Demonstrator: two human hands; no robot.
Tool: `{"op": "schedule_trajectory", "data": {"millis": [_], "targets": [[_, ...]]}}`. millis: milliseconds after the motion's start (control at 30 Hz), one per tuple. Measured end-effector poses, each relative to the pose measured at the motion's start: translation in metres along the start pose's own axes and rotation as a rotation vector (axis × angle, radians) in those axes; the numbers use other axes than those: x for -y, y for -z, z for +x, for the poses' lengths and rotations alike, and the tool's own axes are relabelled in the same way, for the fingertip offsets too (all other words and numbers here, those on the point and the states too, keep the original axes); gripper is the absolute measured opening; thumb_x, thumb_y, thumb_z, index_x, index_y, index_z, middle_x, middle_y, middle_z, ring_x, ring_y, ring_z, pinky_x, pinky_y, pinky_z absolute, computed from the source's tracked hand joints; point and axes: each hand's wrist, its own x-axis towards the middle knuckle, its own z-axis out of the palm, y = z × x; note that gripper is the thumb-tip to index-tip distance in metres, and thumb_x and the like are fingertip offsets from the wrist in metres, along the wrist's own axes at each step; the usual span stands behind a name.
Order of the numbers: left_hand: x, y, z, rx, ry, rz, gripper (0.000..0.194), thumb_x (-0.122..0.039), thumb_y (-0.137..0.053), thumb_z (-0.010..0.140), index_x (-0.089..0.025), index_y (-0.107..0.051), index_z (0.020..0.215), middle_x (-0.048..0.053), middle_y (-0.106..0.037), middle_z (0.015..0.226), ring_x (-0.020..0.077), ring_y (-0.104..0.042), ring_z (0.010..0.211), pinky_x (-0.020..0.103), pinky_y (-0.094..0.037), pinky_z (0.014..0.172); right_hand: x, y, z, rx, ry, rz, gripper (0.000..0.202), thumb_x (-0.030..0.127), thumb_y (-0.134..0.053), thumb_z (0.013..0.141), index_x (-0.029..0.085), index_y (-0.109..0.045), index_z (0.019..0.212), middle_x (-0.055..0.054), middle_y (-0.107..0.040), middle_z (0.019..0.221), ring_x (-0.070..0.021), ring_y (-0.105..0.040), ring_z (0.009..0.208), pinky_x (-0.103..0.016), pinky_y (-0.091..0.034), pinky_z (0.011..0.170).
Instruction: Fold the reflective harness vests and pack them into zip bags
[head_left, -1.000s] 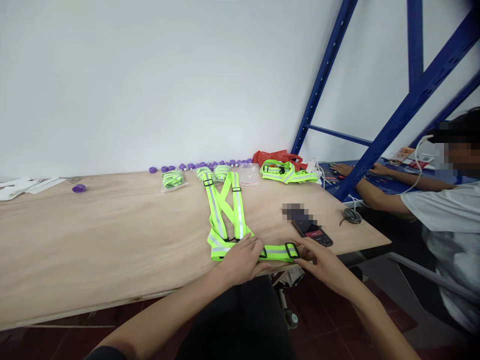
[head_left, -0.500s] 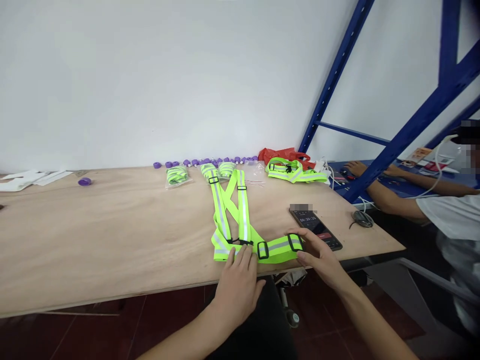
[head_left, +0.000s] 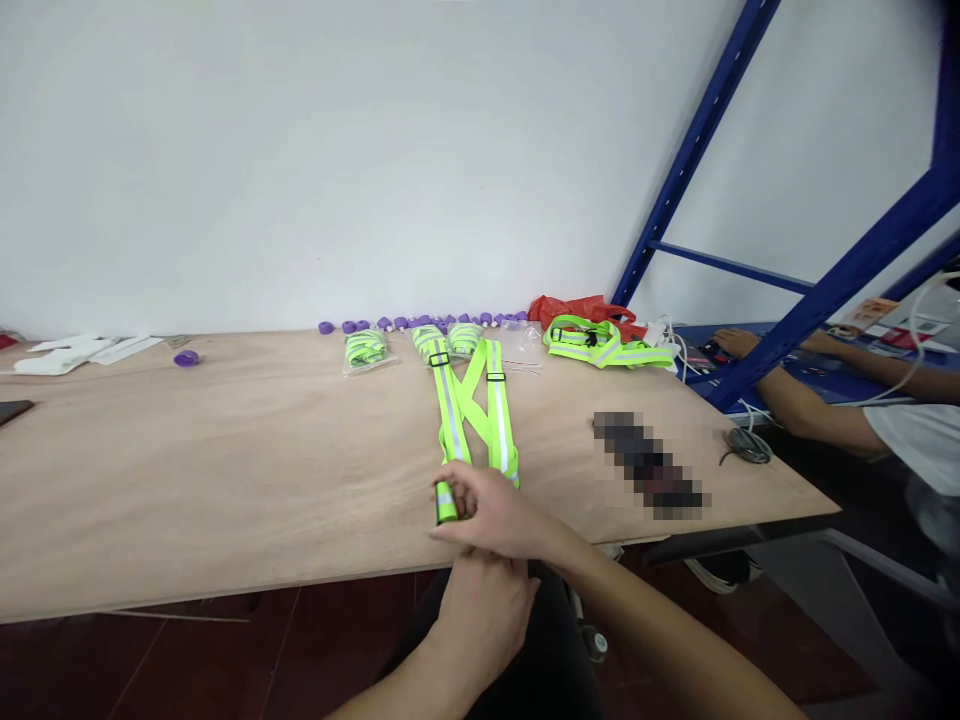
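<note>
A neon yellow-green reflective harness (head_left: 500, 420) with black buckles lies on the wooden table in front of me, its two straps running away from me and crossing. My right hand (head_left: 491, 508) reaches over to the left and grips the end of the harness band, folded over at the near side. Under it, at the table's front edge, is my left hand (head_left: 487, 600); its fingers are hidden beneath the right hand.
Behind the harness are bagged reflective straps (head_left: 365, 347) and a row of purple caps (head_left: 442, 322). A second harness (head_left: 600, 345) lies by a red bag (head_left: 577, 310). A blurred phone (head_left: 649, 465) is at right, a blue rack (head_left: 679, 165) beyond; another person's arm (head_left: 810, 410) rests nearby.
My right hand has carried the band's free end leftward, folding it over, and now crosses above my left hand. The view has shifted slightly.
</note>
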Motion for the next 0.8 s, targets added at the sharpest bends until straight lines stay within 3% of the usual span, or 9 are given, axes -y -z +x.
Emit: {"op": "schedule_trajectory", "data": {"millis": [100,167,233,333,433,533,633,800], "targets": [[-0.001,-0.001,-0.003,0.075,0.005,-0.077,0.023,-0.023,-0.061,0.088,-0.011,-0.072,0.105,0.02,-0.071,0.103,0.0356,-0.07,0.091,0.046,-0.058,0.075,-0.002,-0.015,0.016,0.118,0.048,-0.305,0.037,0.019,-0.086,0.069,0.02,-0.065,0.099,0.007,-0.057,0.07,-0.0114,-0.051,0.063,-0.022,-0.039,0.057],[0.004,0.003,-0.009,-0.001,0.015,-0.18,0.026,-0.024,-0.062,0.088,-0.011,-0.071,0.109,0.019,-0.071,0.108,0.0368,-0.069,0.098,0.049,-0.057,0.081,-0.007,-0.018,0.021,0.161,0.091,-0.41,0.035,0.023,-0.088,0.068,0.019,-0.066,0.096,0.004,-0.061,0.075,-0.014,-0.055,0.07,-0.023,-0.041,0.061],[0.014,0.008,-0.018,-0.119,-0.016,-0.377,0.023,-0.024,-0.061,0.089,-0.015,-0.069,0.109,0.013,-0.073,0.107,0.0312,-0.07,0.097,0.044,-0.057,0.085,-0.012,-0.019,0.022,0.172,0.125,-0.456,0.035,0.026,-0.089,0.068,0.018,-0.067,0.094,0.001,-0.066,0.083,-0.0168,-0.06,0.078,-0.025,-0.045,0.067],[0.031,0.018,-0.036,-0.397,-0.103,-0.681,0.012,-0.014,-0.053,0.092,-0.02,-0.064,0.092,0.001,-0.071,0.083,0.0169,-0.068,0.075,0.029,-0.056,0.074,-0.019,-0.02,0.018,0.112,0.17,-0.448,0.036,0.022,-0.084,0.073,0.017,-0.068,0.104,-0.003,-0.07,0.097,-0.02,-0.064,0.091,-0.03,-0.05,0.081],[0.047,0.022,-0.046,-0.655,-0.022,-0.712,0.016,-0.008,-0.049,0.092,-0.02,-0.059,0.092,0.003,-0.066,0.082,0.0159,-0.065,0.078,0.028,-0.053,0.075,-0.024,-0.017,0.013,0.102,0.233,-0.343,0.05,0.012,-0.073,0.077,0.017,-0.063,0.126,-0.009,-0.068,0.12,-0.0212,-0.063,0.108,-0.034,-0.051,0.095],[0.06,0.016,-0.045,-0.622,0.162,-0.622,0.014,-0.012,-0.048,0.095,-0.019,-0.06,0.096,0.009,-0.065,0.1,0.0188,-0.065,0.093,0.028,-0.055,0.078,-0.028,-0.011,0.012,0.088,0.234,-0.159,0.062,0.009,-0.064,0.077,0.019,-0.056,0.138,-0.012,-0.06,0.136,-0.0198,-0.065,0.109,-0.035,-0.053,0.096],[0.073,0.005,-0.039,-0.525,0.177,-0.564,0.014,-0.016,-0.048,0.096,-0.02,-0.061,0.096,0.01,-0.064,0.114,0.0203,-0.066,0.103,0.029,-0.057,0.08,-0.032,-0.011,0.012,-0.011,0.233,-0.025,0.06,0.003,-0.053,0.077,0.021,-0.059,0.134,-0.009,-0.065,0.126,-0.0164,-0.067,0.1,-0.03,-0.056,0.085],[0.088,-0.005,-0.033,-0.409,0.146,-0.471,0.019,-0.015,-0.046,0.097,-0.021,-0.063,0.101,0.007,-0.068,0.115,0.0216,-0.067,0.101,0.032,-0.059,0.078,-0.042,-0.021,-0.005,-0.372,0.316,-0.243,0.02,0.01,-0.056,0.087,0.02,-0.068,0.101,-0.007,-0.067,0.101,-0.0183,-0.065,0.092,-0.032,-0.055,0.082]]}}
